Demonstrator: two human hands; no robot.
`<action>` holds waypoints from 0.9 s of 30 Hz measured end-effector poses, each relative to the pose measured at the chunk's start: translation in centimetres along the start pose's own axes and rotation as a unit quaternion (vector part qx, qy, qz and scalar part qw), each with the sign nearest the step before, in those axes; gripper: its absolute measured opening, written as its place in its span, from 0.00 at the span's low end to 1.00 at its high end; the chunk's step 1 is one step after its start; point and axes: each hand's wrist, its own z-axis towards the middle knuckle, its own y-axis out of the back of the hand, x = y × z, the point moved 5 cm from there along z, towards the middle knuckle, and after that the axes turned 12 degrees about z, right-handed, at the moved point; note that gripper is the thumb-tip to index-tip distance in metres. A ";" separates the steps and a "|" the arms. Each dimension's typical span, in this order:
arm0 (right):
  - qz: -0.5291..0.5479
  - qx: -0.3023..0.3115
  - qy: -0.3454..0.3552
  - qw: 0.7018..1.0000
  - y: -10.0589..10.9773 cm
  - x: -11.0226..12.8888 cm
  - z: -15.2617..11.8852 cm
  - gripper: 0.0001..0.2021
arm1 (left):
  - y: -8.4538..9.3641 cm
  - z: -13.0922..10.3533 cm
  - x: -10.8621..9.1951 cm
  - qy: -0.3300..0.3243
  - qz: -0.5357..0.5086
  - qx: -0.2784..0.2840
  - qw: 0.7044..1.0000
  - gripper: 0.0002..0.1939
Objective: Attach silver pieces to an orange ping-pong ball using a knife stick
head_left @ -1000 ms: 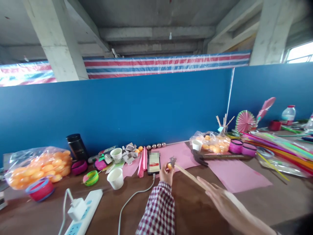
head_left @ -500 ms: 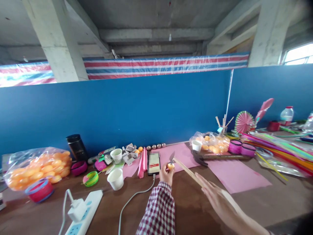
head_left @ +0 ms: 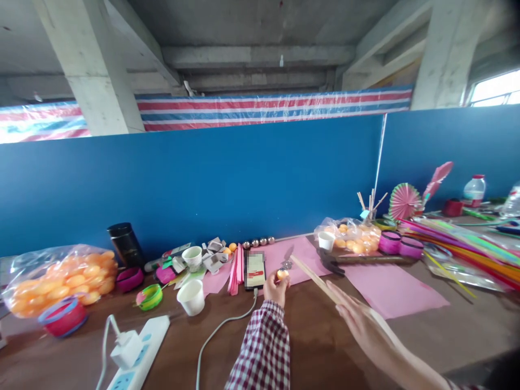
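My left hand [head_left: 275, 289], in a checked sleeve, is closed around a small orange ball [head_left: 282, 274], which looks like a ping-pong ball. A long, pale wooden stick [head_left: 312, 275] slants up and left from my right hand [head_left: 352, 307], whose fingers lie along it; whether it is one stick or two together, I cannot tell. The stick's tip is near the ball, apart from it. Just beyond the ball, scissors [head_left: 287, 264] rest on a sheet of pink paper [head_left: 303, 250]. Left of my left hand lies a phone [head_left: 255, 271] with a cable plugged in.
White paper cups [head_left: 191, 298] and a power strip [head_left: 142, 346] stand left. Bags of orange balls [head_left: 73, 273] lie at far left and right of centre. A hammer-like tool [head_left: 331, 262] is beyond my right hand. Colourful pipe cleaners [head_left: 463, 249] spread at right.
The stick's tip has shifted slightly up and right, away from the ball. The ball still sits in my left hand, which has barely moved.
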 end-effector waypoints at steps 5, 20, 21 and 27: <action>0.013 0.025 0.008 1.000 -0.2 0.9 0.1 0.23 | 0.0 0.1 -0.1 -0.003 0.004 -0.001 1.000 0.19; -0.007 0.017 0.002 1.000 -0.2 1.1 -0.2 0.23 | 0.3 0.2 0.4 -0.035 0.037 -0.018 0.999 0.20; -0.006 0.014 0.003 1.000 -0.2 1.0 -0.2 0.23 | 0.3 0.2 0.3 -0.036 0.037 -0.017 0.999 0.20; 0.007 -0.008 0.009 1.000 -0.2 0.4 -0.6 0.23 | 0.1 0.1 0.2 -0.026 0.031 -0.011 0.999 0.19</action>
